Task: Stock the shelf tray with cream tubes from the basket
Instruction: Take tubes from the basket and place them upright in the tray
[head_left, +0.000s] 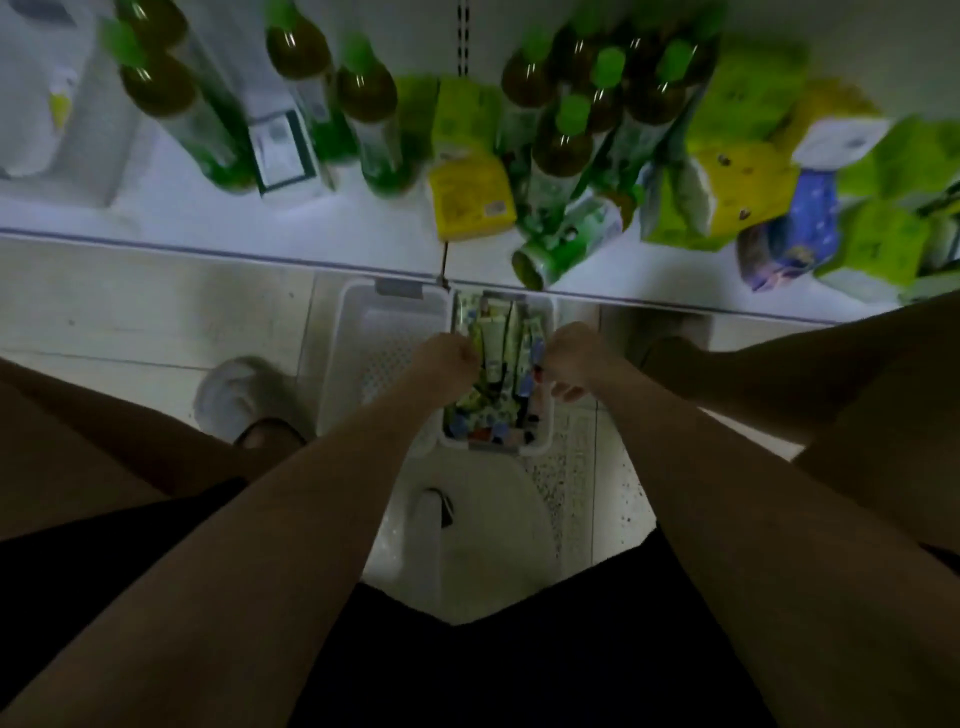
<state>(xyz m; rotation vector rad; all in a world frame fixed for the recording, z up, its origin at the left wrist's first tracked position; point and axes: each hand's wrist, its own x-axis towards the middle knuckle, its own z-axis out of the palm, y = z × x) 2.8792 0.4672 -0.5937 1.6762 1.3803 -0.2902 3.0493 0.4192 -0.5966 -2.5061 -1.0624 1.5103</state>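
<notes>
A narrow white tray (540, 441) packed with several cream tubes (496, 338) sits on the floor below the shelf edge. My left hand (447, 364) is curled at the tray's left side and my right hand (571, 361) is curled at its right side. Both seem to grip the tray's rims, but their fingertips are hidden. Touching the tray on the left is a wider white basket (384, 332) with a perforated bottom and nothing visible inside. The picture is dim and blurred.
The white shelf (208, 228) above carries green-capped bottles (363, 104), yellow packets (470, 200) and green and blue packs. One bottle (566, 244) lies tipped at the shelf edge. A white stool (467, 530) stands under me, and my shoe (234, 395) is to its left.
</notes>
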